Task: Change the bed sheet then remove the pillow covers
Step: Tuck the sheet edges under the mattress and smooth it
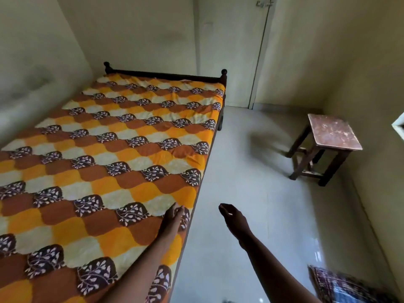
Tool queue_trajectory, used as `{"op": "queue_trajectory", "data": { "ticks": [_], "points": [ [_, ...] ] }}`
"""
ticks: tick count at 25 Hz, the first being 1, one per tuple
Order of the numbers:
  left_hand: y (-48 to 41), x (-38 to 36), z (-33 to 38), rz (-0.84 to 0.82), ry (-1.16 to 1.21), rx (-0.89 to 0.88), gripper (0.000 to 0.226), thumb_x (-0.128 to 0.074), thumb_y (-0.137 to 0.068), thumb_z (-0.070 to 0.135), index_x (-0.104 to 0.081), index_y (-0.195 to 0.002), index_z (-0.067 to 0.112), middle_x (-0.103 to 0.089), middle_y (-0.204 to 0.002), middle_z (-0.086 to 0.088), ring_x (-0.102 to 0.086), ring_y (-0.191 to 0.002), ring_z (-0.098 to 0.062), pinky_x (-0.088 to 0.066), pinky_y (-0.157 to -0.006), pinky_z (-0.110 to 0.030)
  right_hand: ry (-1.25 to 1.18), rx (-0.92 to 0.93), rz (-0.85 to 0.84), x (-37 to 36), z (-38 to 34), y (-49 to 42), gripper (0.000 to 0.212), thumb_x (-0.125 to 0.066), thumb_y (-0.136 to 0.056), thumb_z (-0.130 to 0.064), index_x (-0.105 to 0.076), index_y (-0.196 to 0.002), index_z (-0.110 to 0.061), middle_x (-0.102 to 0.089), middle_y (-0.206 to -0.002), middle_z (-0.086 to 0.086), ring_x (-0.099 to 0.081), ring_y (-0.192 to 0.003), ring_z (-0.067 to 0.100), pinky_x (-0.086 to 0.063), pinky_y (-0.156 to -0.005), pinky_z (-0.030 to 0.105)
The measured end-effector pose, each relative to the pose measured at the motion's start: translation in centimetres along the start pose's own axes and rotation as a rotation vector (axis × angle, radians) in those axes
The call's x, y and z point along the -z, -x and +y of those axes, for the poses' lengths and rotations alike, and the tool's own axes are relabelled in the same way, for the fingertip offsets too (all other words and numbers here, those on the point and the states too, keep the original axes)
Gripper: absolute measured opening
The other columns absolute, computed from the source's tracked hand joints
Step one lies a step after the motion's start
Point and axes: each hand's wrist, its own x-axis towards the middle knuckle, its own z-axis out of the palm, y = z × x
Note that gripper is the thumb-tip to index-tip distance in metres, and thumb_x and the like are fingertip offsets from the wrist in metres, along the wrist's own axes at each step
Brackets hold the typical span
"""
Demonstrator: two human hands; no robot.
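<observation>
Bed sheet [113, 149] is spread over the bed [166, 75]. Its floor-side edge is touched by the straight-fingered left hand [173, 217]; the right hand [232, 216] is held loosely curled, empty, over the floor [251, 171].

Your bed sheet [109, 149] runs off the left and bottom edges. The dark patterned cloth [341, 285] at bottom right is blurred and cut off, so you can't tell what it is. The door latch [264, 4] is too small to read.
</observation>
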Motion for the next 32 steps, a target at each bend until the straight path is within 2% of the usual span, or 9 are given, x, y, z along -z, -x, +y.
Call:
{"op": "queue_trajectory", "data": {
  "ticks": [5, 8, 10, 12, 14, 16, 18, 23, 32],
  "points": [
    [-11.2, 0.5, 1.2, 0.208, -0.380, -0.053, 0.064, -0.036, -0.095, 0.050, -0.018, -0.148, 0.019, -0.021, -0.154, -0.008, -0.022, -0.141, -0.023, -0.023, -0.112, -0.038, 0.216, 0.196, -0.111, -2.5, -4.1, -14.4, 0.037, -0.047, -0.096, -0.035, -0.054, -0.128, -0.018, -0.055, -0.133, 0.003, -0.051, -0.121, 0.017, -0.042, -0.094, 0.025],
    [-18.0, -0.1, -0.8, 0.245, -0.589, -0.053, 0.103, 0.003, -0.070, 0.085, -0.011, -0.149, 0.020, -0.012, -0.157, -0.003, -0.010, -0.145, -0.020, -0.012, -0.115, -0.041, 0.417, 0.362, -0.236, -5.3, -5.8, -23.6, 0.041, -0.042, -0.098, -0.036, -0.047, -0.135, -0.020, -0.042, -0.145, 0.000, -0.039, -0.133, 0.016, -0.035, -0.102, 0.027],
    [-22.6, -0.4, -2.7, 0.239, -0.725, -0.078, 0.110, 0.018, -0.066, 0.083, -0.013, -0.149, 0.017, -0.014, -0.156, -0.004, -0.013, -0.144, -0.021, -0.015, -0.114, -0.044, 0.523, 0.469, -0.328, -8.0, -6.4, -29.1, 0.052, -0.030, -0.095, -0.048, -0.037, -0.141, -0.025, -0.026, -0.154, -0.003, -0.022, -0.142, 0.014, -0.026, -0.111, 0.029],
    [-26.6, -1.2, -5.2, 0.180, -0.859, -0.124, 0.087, 0.002, -0.087, 0.068, -0.032, -0.144, 0.011, -0.028, -0.151, -0.008, -0.032, -0.138, -0.027, -0.027, -0.111, -0.046, 0.618, 0.586, -0.407, -11.9, -6.1, -34.6, 0.064, -0.016, -0.089, -0.058, -0.031, -0.145, -0.029, -0.015, -0.157, -0.003, -0.008, -0.146, 0.014, -0.012, -0.117, 0.031],
    [-29.1, -1.7, -7.7, 0.150, -0.917, -0.120, 0.068, -0.015, -0.095, 0.055, -0.049, -0.133, 0.010, -0.038, -0.146, -0.010, -0.037, -0.134, -0.027, -0.023, -0.111, -0.044, 0.764, 0.698, -0.526, -16.3, -5.4, -39.2, 0.072, -0.005, -0.085, -0.060, -0.025, -0.147, -0.027, -0.008, -0.158, -0.001, -0.001, -0.146, 0.017, -0.004, -0.119, 0.036],
    [-29.6, -2.4, -9.8, 0.223, -0.981, -0.163, 0.060, -0.026, -0.093, 0.049, -0.049, -0.133, 0.011, -0.039, -0.146, -0.010, -0.031, -0.136, -0.024, -0.019, -0.113, -0.045, 0.942, 0.877, -0.586, -19.8, -4.1, -43.0, 0.077, 0.003, -0.086, -0.059, -0.026, -0.147, -0.022, -0.012, -0.157, 0.004, -0.006, -0.146, 0.021, -0.003, -0.118, 0.044],
    [-29.2, -2.8, -10.4, 0.294, -1.033, -0.215, 0.062, -0.034, -0.087, 0.046, -0.037, -0.142, 0.017, -0.030, -0.151, -0.006, -0.025, -0.140, -0.021, -0.021, -0.113, -0.047, 1.081, 1.078, -0.464, -21.3, -2.9, -45.7, 0.070, -0.004, -0.092, -0.057, -0.035, -0.143, -0.022, -0.028, -0.153, 0.004, -0.023, -0.142, 0.024, -0.014, -0.116, 0.051],
    [-29.8, -2.9, -10.4, 0.297, -1.108, -0.185, 0.065, -0.035, -0.085, 0.044, -0.031, -0.145, 0.019, -0.024, -0.154, -0.003, -0.024, -0.141, -0.023, -0.025, -0.110, -0.052, 1.138, 0.987, -0.258, -19.6, -3.0, -50.6, 0.067, -0.005, -0.090, -0.057, -0.009, -0.149, -0.028, -0.007, -0.158, -0.003, -0.003, -0.146, 0.018, 0.006, -0.116, 0.044],
    [-29.7, -2.9, -10.3, 0.279, -1.107, -0.166, 0.061, -0.022, -0.091, 0.046, -0.031, -0.145, 0.018, -0.024, -0.154, -0.005, -0.024, -0.141, -0.025, -0.023, -0.111, -0.053, 0.904, 0.658, 0.100, -11.8, -1.2, -53.7, 0.065, -0.008, -0.091, -0.058, -0.014, -0.149, -0.029, -0.011, -0.157, -0.005, -0.003, -0.146, 0.014, 0.002, -0.118, 0.042]
  ]
}}
